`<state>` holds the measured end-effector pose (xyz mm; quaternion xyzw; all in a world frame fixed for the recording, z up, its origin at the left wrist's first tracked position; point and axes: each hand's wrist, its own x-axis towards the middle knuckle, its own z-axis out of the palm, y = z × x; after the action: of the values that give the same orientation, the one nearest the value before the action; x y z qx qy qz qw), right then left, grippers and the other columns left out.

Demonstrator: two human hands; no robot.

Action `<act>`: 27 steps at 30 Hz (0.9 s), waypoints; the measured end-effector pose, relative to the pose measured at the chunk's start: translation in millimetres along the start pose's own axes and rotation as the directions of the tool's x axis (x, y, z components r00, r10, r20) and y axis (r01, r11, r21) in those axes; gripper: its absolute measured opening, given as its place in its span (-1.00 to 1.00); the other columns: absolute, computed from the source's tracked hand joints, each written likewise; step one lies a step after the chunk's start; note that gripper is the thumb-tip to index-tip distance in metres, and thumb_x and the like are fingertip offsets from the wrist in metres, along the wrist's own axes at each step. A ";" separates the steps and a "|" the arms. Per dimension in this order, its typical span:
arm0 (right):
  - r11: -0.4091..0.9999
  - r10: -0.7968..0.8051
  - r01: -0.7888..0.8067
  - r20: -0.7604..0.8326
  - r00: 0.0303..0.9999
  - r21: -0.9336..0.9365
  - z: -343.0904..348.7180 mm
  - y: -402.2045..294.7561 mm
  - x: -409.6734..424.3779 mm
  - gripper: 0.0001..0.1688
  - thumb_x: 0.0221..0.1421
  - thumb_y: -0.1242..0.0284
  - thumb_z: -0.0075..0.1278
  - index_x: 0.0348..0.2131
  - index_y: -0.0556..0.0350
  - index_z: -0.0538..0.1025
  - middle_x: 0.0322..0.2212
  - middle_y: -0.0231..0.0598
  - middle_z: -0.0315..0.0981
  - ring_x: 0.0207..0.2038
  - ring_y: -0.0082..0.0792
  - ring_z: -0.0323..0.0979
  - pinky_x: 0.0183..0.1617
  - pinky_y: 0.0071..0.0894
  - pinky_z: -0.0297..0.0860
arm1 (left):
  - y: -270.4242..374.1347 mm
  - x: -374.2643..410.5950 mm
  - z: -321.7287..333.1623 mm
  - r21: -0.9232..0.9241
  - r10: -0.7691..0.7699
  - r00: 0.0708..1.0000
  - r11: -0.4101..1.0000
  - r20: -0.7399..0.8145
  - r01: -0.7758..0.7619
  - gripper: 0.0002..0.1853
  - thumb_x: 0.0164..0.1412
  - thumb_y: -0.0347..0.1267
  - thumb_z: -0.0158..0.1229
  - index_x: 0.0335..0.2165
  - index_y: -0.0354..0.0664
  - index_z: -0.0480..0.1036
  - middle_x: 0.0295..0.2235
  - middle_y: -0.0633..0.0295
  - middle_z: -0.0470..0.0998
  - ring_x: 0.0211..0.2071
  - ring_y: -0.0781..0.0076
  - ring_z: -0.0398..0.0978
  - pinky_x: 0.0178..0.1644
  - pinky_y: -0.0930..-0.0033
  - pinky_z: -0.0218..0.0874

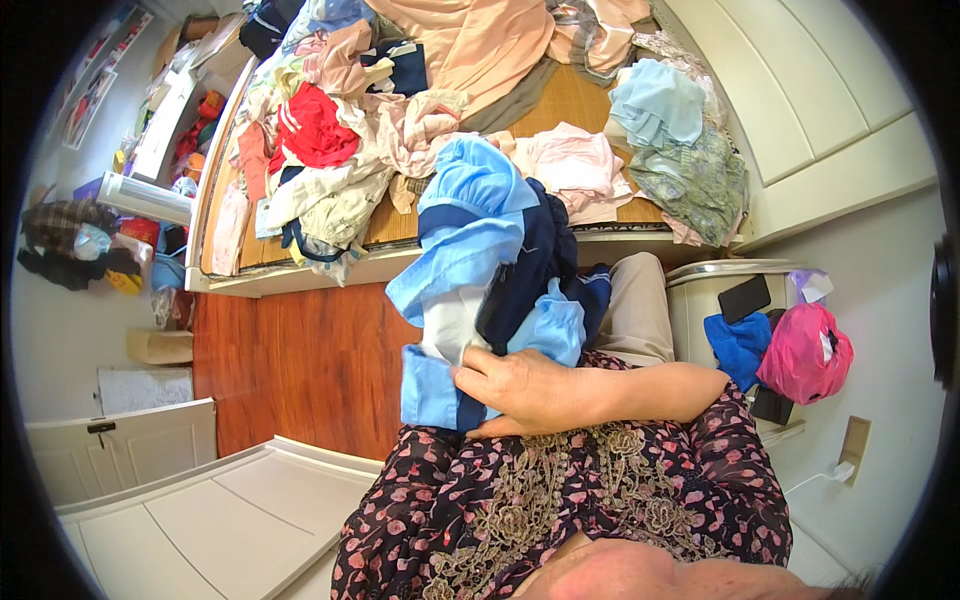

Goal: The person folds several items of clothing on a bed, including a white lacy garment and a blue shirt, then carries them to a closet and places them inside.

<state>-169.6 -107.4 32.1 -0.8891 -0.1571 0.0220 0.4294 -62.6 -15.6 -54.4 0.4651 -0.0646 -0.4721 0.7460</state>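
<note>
A light blue and navy garment (pixel 469 255) with a white part lies bunched in front of my body, reaching up towards the bed. My right hand (pixel 517 390) grips its lower end near a light blue folded edge (pixel 430 386), with thumb and fingers closed on the cloth. My left hand is out of view; whether it is inside the garment I cannot tell. Dark navy cloth (pixel 525 262) with a zip-like edge hangs along the garment's right side. Another puffed light blue part (pixel 551 322) rests just above my right wrist.
Ahead, a bed with a woven mat (pixel 577 97) bears heaped clothes, among them a red garment (pixel 311 127), pink folded clothes (pixel 574 161) and a light blue cloth (pixel 658 101). On the right, a chair (pixel 686 307) holds a phone (pixel 744 298) and a pink plastic bag (pixel 802 352).
</note>
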 end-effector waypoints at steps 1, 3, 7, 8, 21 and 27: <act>0.999 -0.028 0.027 0.016 0.999 0.021 1.8 3.5 -0.5 -0.43 -0.12 0.35 0.18 -0.18 0.28 0.29 -0.32 0.01 0.32 -0.38 0.02 0.45 -0.34 -0.10 0.39 | -0.8 6.1 -3.3 -0.035 -0.028 1.000 0.999 -0.004 0.028 -0.51 0.22 -0.19 -0.02 0.01 -0.29 0.23 -0.09 0.05 0.41 -0.04 0.15 0.36 0.05 0.20 0.16; 0.993 -0.096 0.092 0.055 0.994 0.072 5.2 9.8 0.4 -0.57 -0.11 0.39 0.14 -0.30 0.25 0.30 -0.42 -0.01 0.36 -0.37 0.03 0.44 -0.35 -0.07 0.38 | -3.6 19.2 -12.3 -0.106 -0.081 0.996 0.991 -0.030 0.078 -0.50 0.22 -0.18 -0.02 0.02 -0.28 0.22 -0.08 0.04 0.41 -0.03 0.14 0.36 0.06 0.19 0.15; 0.952 -0.236 0.218 0.062 0.970 0.213 -28.6 9.9 -18.9 -0.69 -0.11 0.47 0.07 -0.36 0.23 0.31 -0.48 -0.02 0.38 -0.36 0.06 0.41 -0.34 -0.06 0.33 | -9.4 69.7 -55.0 -0.310 -0.172 0.981 0.941 -0.092 0.136 -0.47 0.21 -0.15 -0.01 0.03 -0.26 0.21 -0.07 0.04 0.40 -0.01 0.12 0.35 0.07 0.18 0.14; 0.929 -0.253 0.234 0.032 0.967 0.286 -37.9 10.4 -25.4 -0.69 -0.12 0.49 0.05 -0.32 0.23 0.34 -0.46 -0.01 0.39 -0.35 0.07 0.40 -0.31 -0.08 0.32 | -8.4 81.9 -75.6 -0.345 -0.165 0.979 0.932 -0.122 0.114 -0.46 0.20 -0.15 0.00 0.04 -0.26 0.21 -0.07 0.04 0.40 -0.01 0.12 0.34 0.08 0.17 0.14; 0.856 -0.315 0.253 0.066 0.947 0.451 -58.1 25.4 -46.3 -0.77 -0.14 0.55 0.09 -0.42 0.24 0.37 -0.51 -0.07 0.34 -0.42 0.04 0.38 -0.40 -0.17 0.28 | 94.1 18.9 -47.2 0.282 0.340 0.784 0.798 0.520 -0.533 0.04 -0.14 0.11 0.29 0.18 -0.21 0.08 0.15 0.02 0.20 0.20 0.16 0.12 0.24 0.13 -0.13; 0.902 -0.212 0.237 -0.107 0.971 0.362 -80.1 24.5 -59.8 -0.72 -0.17 0.58 0.11 -0.32 0.21 0.48 -0.43 -0.05 0.45 -0.37 0.01 0.43 -0.34 -0.25 0.35 | 78.0 -14.6 12.2 0.669 -0.362 0.568 0.289 0.739 -0.685 0.03 -0.32 -0.03 0.43 0.13 -0.18 0.17 0.05 0.05 0.33 0.15 0.09 0.20 0.26 -0.07 -0.20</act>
<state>-206.1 -200.0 58.0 -0.7677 -0.2372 -0.0271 0.5947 -26.9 -2.7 16.3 0.5256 -0.7095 -0.3948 0.2538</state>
